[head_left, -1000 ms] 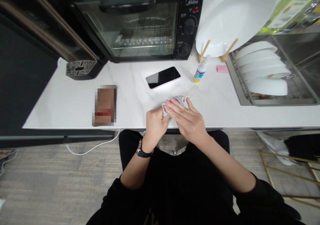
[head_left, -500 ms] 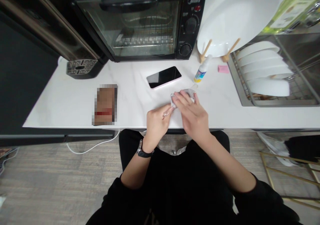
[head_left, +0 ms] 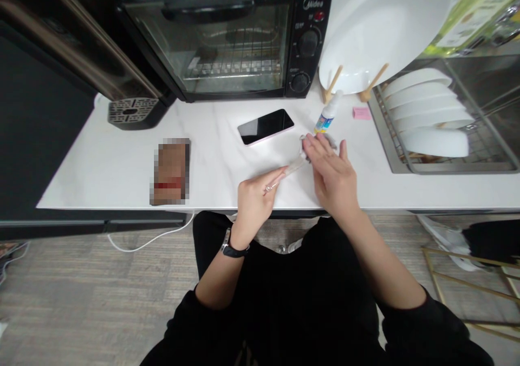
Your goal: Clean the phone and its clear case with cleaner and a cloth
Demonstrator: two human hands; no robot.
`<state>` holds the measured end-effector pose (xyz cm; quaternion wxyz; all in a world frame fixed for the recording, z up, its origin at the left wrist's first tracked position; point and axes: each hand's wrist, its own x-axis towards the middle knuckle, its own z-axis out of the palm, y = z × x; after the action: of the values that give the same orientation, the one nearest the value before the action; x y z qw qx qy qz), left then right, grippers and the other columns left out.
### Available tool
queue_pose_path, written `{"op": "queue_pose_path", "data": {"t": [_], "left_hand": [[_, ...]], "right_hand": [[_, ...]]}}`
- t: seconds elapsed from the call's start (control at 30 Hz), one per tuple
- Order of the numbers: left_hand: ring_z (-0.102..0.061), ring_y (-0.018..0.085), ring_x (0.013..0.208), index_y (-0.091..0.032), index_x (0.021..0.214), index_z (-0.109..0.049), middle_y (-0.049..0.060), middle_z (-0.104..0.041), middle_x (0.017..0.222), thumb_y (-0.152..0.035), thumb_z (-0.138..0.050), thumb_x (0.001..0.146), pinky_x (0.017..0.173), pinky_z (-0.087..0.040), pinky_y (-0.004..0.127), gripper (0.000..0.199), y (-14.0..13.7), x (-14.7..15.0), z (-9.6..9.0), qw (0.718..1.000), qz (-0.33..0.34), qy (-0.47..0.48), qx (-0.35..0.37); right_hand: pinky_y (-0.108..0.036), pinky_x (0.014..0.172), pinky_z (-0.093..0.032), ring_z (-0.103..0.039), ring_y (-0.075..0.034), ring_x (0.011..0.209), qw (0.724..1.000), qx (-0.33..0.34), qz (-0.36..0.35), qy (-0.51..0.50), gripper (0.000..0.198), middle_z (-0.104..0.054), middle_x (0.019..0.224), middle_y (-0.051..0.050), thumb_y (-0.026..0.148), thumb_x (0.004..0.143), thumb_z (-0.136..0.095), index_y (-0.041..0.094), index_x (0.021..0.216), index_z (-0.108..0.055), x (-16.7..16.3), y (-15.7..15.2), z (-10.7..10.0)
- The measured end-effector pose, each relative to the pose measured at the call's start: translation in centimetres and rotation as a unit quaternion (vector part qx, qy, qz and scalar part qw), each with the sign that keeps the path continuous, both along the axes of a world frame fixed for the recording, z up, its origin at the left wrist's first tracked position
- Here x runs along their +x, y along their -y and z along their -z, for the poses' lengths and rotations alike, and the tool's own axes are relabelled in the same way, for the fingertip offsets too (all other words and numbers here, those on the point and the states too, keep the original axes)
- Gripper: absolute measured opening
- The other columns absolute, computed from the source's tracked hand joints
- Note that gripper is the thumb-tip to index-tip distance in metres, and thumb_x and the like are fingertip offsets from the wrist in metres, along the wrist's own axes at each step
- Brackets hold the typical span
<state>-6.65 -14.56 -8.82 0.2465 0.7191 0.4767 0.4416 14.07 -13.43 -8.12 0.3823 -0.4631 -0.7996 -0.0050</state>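
My left hand (head_left: 255,198) is closed on the near end of a thin, see-through piece (head_left: 296,165) that looks like a clear phone case, held at a slant over the counter. Against its far end, my right hand (head_left: 335,179) presses a crumpled grey cloth (head_left: 331,140) under its fingers. The fingers cover most of the cloth and that end of the clear piece. Beyond the hands lies a phone (head_left: 266,126), its black screen up. A small spray bottle (head_left: 327,114) with a blue and yellow label is just past my right fingertips.
A toaster oven (head_left: 300,41) stands at the back of the white counter (head_left: 215,165). At left are a blurred brown item (head_left: 170,171) and a machine with a drip tray (head_left: 132,111). On the right are a pink block (head_left: 361,113), a large white plate (head_left: 385,30) and bowls (head_left: 436,141) in a rack.
My right hand has slid away to the right with the cloth, baring more of the clear piece. My left hand has stayed nearly in place.
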Motion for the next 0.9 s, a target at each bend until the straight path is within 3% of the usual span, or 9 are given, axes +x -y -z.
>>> {"op": "queue_pose_path", "data": {"t": [0.13,0.27,0.37,0.43,0.53,0.67,0.73,0.83,0.9], "left_hand": [[-0.082,0.021,0.108,-0.027,0.124,-0.081,0.002,-0.084,0.120,-0.030,-0.061,0.106,0.091,-0.065,0.031,0.027,0.0,0.1,0.1,1.000,-0.005,0.010,0.000],[-0.082,0.020,0.105,-0.026,0.123,-0.080,0.002,-0.084,0.119,-0.030,-0.060,0.106,0.090,-0.063,0.029,0.027,0.0,0.2,-0.1,1.000,-0.007,0.001,-0.001],[-0.076,0.017,0.074,-0.019,0.090,-0.079,0.004,-0.084,0.088,-0.025,-0.058,0.103,0.070,-0.056,0.026,0.025,-0.1,0.1,-0.1,0.998,-0.032,-0.044,0.019],[-0.061,0.014,0.054,-0.018,0.067,-0.064,0.001,-0.071,0.063,-0.017,-0.055,0.097,0.057,-0.043,0.026,0.032,-0.1,0.0,0.0,0.995,-0.053,-0.078,0.039],[-0.050,0.012,0.049,-0.020,0.060,-0.051,0.000,-0.060,0.055,-0.011,-0.049,0.091,0.054,-0.034,0.027,0.032,-0.3,-0.2,0.2,0.993,-0.059,-0.091,0.052],[-0.050,0.012,0.049,-0.020,0.060,-0.050,-0.001,-0.059,0.055,-0.016,-0.049,0.093,0.054,-0.035,0.027,0.034,-0.3,-0.2,0.2,0.993,-0.056,-0.086,0.057],[-0.057,0.013,0.052,-0.019,0.064,-0.058,-0.001,-0.065,0.058,-0.021,-0.053,0.098,0.055,-0.040,0.026,0.035,-0.2,-0.1,0.1,0.994,-0.050,-0.078,0.050],[-0.079,0.018,0.082,-0.021,0.097,-0.080,0.003,-0.085,0.093,-0.026,-0.059,0.104,0.075,-0.058,0.027,0.023,-0.1,0.0,0.0,0.999,-0.016,-0.033,0.024],[-0.082,0.020,0.105,-0.025,0.120,-0.080,0.003,-0.085,0.116,-0.026,-0.059,0.105,0.090,-0.062,0.029,0.026,0.0,0.1,0.0,1.000,-0.002,-0.003,0.015]], "right_hand": [[-0.072,0.132,-0.025,-0.038,-0.030,0.162,1.000,-0.003,0.017,0.004,0.073,-0.048,0.170,-0.009,0.005,0.105,-0.038,0.032,0.172,-0.029,0.7,-0.9,0.2],[-0.067,0.133,-0.030,-0.036,-0.028,0.163,1.000,-0.008,-0.002,0.004,0.074,-0.046,0.171,-0.009,0.003,0.105,-0.036,0.030,0.173,-0.024,-0.9,0.4,0.0],[-0.062,0.135,-0.030,-0.041,-0.025,0.161,0.998,0.001,-0.069,-0.010,0.073,-0.053,0.166,-0.009,0.002,0.105,-0.037,0.027,0.172,-0.025,-2.9,2.1,-0.2],[-0.058,0.137,-0.029,-0.043,-0.023,0.159,0.993,0.006,-0.121,-0.010,0.071,-0.056,0.163,-0.010,0.003,0.106,-0.038,0.023,0.172,-0.025,-4.0,3.1,-0.3],[-0.054,0.138,-0.028,-0.042,-0.021,0.159,0.989,0.008,-0.147,0.006,0.068,-0.056,0.163,-0.010,0.004,0.107,-0.036,0.020,0.172,-0.024,-4.8,3.9,-0.4],[-0.056,0.138,-0.024,-0.044,-0.020,0.158,0.989,0.004,-0.143,0.031,0.072,-0.055,0.164,-0.007,0.003,0.107,-0.036,0.024,0.173,-0.019,-4.1,3.5,-0.5],[-0.059,0.137,-0.025,-0.044,-0.021,0.158,0.991,-0.006,-0.126,0.034,0.075,-0.053,0.165,-0.005,0.002,0.106,-0.036,0.029,0.174,-0.016,-3.1,2.9,-0.5],[-0.065,0.135,-0.027,-0.042,-0.025,0.160,0.998,-0.015,-0.063,0.021,0.077,-0.050,0.168,-0.006,0.002,0.105,-0.036,0.032,0.173,-0.020,-1.2,1.5,-0.3],[-0.067,0.133,-0.029,-0.039,-0.027,0.161,0.999,-0.017,-0.025,0.009,0.076,-0.048,0.170,-0.006,0.003,0.104,-0.037,0.033,0.172,-0.024,0.0,0.5,-0.2]]}}
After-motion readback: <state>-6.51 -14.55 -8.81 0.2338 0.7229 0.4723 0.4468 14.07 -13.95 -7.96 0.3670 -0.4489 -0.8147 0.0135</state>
